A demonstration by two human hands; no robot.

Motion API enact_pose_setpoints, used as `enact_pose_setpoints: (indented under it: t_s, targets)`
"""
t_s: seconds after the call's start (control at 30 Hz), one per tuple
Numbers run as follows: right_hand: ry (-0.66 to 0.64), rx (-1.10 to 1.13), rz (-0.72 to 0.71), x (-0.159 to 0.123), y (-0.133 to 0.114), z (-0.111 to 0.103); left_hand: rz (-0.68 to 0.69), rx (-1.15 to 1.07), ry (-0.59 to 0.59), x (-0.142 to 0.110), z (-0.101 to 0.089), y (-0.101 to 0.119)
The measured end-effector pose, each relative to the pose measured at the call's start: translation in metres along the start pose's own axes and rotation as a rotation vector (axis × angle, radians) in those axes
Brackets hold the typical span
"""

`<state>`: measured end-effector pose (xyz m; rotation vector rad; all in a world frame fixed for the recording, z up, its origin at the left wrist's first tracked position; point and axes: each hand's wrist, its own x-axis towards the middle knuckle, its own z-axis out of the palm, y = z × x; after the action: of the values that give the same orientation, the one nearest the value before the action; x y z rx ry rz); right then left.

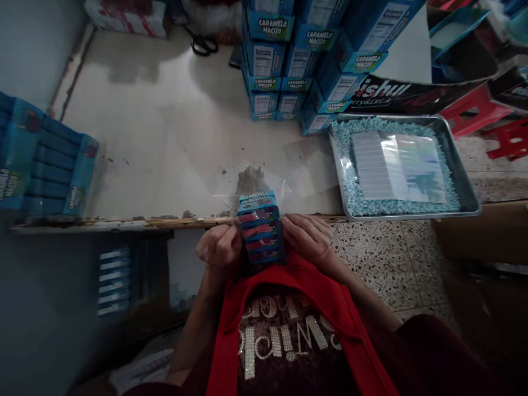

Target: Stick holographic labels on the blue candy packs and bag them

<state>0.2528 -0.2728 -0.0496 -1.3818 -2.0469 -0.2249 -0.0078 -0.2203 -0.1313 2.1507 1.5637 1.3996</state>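
A stack of small blue candy boxes [260,228] stands against my chest at the table's near edge. Clear plastic wrap [264,184] lies on the table just beyond its far end. My left hand [218,246] is curled against the stack's left side, fingers closed. On the stack's right side my right hand [307,236] presses with its fingers together. Both hands hold the stack between them.
A metal tray [466,181] of small blue candies with a clear sheet on top sits at the right. Stacked blue Caramelo Macizo cartons [297,60] stand at the back. More blue boxes [49,165] rest at the left. Scissors [204,44] lie far back.
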Motion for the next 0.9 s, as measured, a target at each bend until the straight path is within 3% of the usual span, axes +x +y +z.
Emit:
enact_pose_setpoints:
  t_s: [0.1,0.3,0.4,0.5,0.6,0.73,0.9]
  targets:
    - [-0.07,0.002,0.049,-0.004,0.002,0.003,-0.058,0.09,0.051,0.011,0.005,-0.002]
    - [-0.04,0.028,0.002,-0.002,0.002,0.004,0.052,0.203,-0.177,0.034,0.0,0.014]
    - [-0.067,0.008,0.069,-0.003,0.002,0.007,0.096,0.25,-0.236,0.035,-0.009,0.017]
    - [-0.082,0.015,0.047,-0.006,0.003,0.012,0.153,0.245,-0.274,0.032,-0.017,0.011]
    - [-0.122,0.051,0.022,-0.008,0.007,0.02,0.17,0.216,-0.24,0.028,-0.013,0.002]
    - [-0.127,0.04,0.045,-0.01,0.015,0.034,-0.001,0.039,-0.068,0.023,0.012,0.0]
    - [-0.035,0.104,0.042,-0.013,0.016,0.048,-0.293,-0.237,-0.018,0.017,0.03,0.008]
